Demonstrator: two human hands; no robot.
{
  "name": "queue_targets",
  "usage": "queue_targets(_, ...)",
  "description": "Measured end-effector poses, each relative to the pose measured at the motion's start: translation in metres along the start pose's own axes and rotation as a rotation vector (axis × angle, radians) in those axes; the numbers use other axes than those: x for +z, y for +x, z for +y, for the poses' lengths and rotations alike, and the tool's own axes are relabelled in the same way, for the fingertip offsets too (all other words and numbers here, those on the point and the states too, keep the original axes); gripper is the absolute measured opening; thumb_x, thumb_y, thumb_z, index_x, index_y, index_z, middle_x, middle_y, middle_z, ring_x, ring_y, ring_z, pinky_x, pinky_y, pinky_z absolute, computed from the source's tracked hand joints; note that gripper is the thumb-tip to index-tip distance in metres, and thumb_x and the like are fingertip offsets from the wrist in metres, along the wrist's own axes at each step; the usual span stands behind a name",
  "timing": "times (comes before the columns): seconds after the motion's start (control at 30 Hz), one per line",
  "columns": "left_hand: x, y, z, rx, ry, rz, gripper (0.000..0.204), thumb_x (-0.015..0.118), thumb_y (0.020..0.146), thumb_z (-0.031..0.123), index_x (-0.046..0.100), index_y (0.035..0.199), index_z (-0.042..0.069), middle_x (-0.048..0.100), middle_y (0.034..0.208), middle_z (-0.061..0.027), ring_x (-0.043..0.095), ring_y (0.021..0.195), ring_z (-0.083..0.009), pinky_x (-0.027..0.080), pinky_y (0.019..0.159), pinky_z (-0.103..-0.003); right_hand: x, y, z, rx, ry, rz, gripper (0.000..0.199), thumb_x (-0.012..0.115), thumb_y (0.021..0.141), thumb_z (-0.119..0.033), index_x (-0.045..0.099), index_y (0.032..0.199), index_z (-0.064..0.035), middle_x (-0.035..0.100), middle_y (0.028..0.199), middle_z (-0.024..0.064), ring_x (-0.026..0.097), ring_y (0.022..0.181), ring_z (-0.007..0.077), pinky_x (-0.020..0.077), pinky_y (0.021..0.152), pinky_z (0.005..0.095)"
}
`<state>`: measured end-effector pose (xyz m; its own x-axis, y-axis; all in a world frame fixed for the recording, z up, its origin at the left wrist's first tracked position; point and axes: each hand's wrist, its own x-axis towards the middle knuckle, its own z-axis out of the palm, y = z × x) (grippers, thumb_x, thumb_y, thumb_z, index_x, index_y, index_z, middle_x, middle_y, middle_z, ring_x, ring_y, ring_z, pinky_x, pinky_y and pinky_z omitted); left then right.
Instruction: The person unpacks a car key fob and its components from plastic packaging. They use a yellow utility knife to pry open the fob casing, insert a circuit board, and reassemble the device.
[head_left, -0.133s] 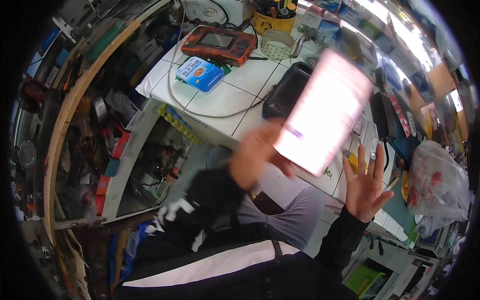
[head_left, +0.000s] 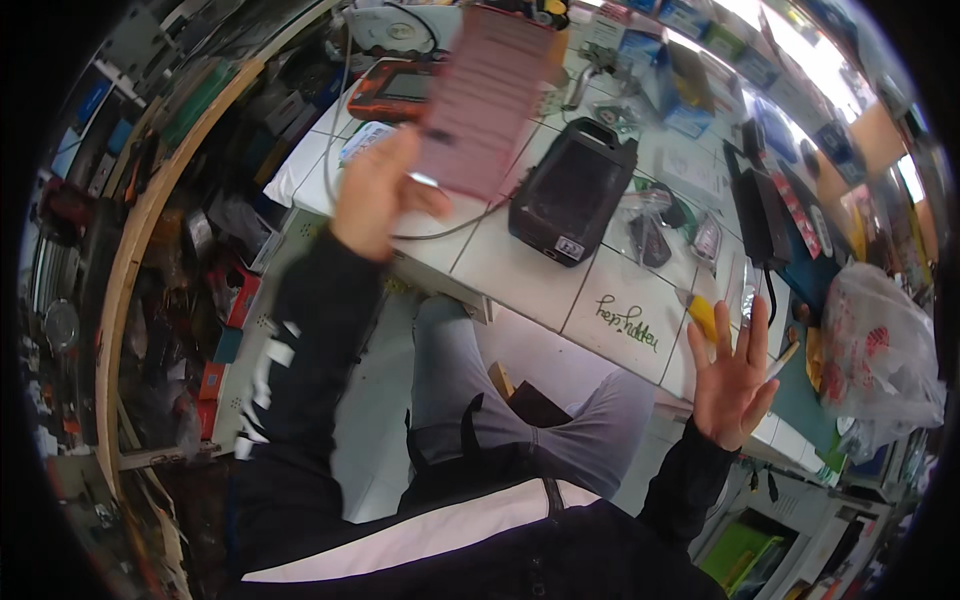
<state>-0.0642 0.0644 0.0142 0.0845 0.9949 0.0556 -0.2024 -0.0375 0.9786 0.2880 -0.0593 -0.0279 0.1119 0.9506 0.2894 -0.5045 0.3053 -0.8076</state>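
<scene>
My left hand [head_left: 372, 200] is closed around the lower left edge of a phone [head_left: 487, 105]. Its pinkish lit face carries blurred lines of text. Held up over the far left of the tiled table [head_left: 490, 262], the phone covers part of an orange and black handheld device [head_left: 392, 92]. My left fingers also hide much of a blue and white packet [head_left: 362, 142]. My right hand [head_left: 733, 388] is raised by the table's near right edge, empty, with fingers spread. Between the hands lies a black handheld device [head_left: 570, 190].
Small bagged parts [head_left: 652, 238] and a yellow-handled tool [head_left: 702, 318] lie right of the black device. Farther right are a black box with a cable [head_left: 757, 215] and a clear plastic bag [head_left: 875, 350]. Cluttered shelves [head_left: 190, 220] stand at left.
My left hand has swung left and away with the phone, uncovering the black device. The phone's face has gone from glaring white to dim pink. My right hand has hardly moved.
</scene>
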Motion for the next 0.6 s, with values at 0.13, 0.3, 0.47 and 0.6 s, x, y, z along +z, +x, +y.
queue_targets(0.13,-0.081,0.071,0.017,-0.154,0.243,0.053,0.031,0.042,0.095,0.03,0.056,0.102,0.003,0.064,0.079,-0.0082,0.064,0.058,-0.0165,0.054,0.052,-0.026,-0.008,-0.008,0.001,0.048,-0.002,0.023,0.087,0.053,0.084,-0.049,0.013,0.141,0.0042,0.015,0.147,0.016,0.031,0.13,0.0332,0.033,0.101,0.0527)
queue_targets(0.3,-0.147,0.126,0.005,-0.265,0.319,0.198,0.028,0.047,0.094,0.028,0.057,0.105,0.004,0.061,0.076,-0.0044,0.058,0.053,-0.0129,0.052,0.051,-0.027,-0.031,-0.012,0.012,0.013,-0.045,0.084,0.065,0.05,0.087,-0.04,0.039,0.128,0.0084,0.041,0.132,0.0201,0.048,0.113,0.0268,0.0437,0.091,0.0436)
queue_targets(0.47,-0.144,0.122,0.008,-0.131,0.534,0.26,0.035,0.047,0.094,0.03,0.057,0.117,0.005,0.057,0.11,-0.0061,0.058,0.066,-0.0119,0.051,0.055,-0.025,-0.038,-0.007,0.007,-0.028,-0.017,0.168,0.027,0.042,0.093,-0.027,0.05,0.082,-0.0034,0.053,0.087,0.0073,0.051,0.089,0.0177,0.0412,0.085,0.0317)
queue_targets(0.6,-0.1,0.101,0.017,0.028,0.626,0.188,0.035,0.047,0.094,0.031,0.057,0.116,0.006,0.058,0.109,-0.0031,0.058,0.083,-0.0107,0.05,0.067,-0.024,-0.031,-0.001,0.007,0.004,-0.185,0.298,0.032,0.041,0.094,-0.027,0.038,0.067,-0.0087,0.042,0.07,0.0035,0.043,0.07,0.0142,0.0368,0.067,0.026)
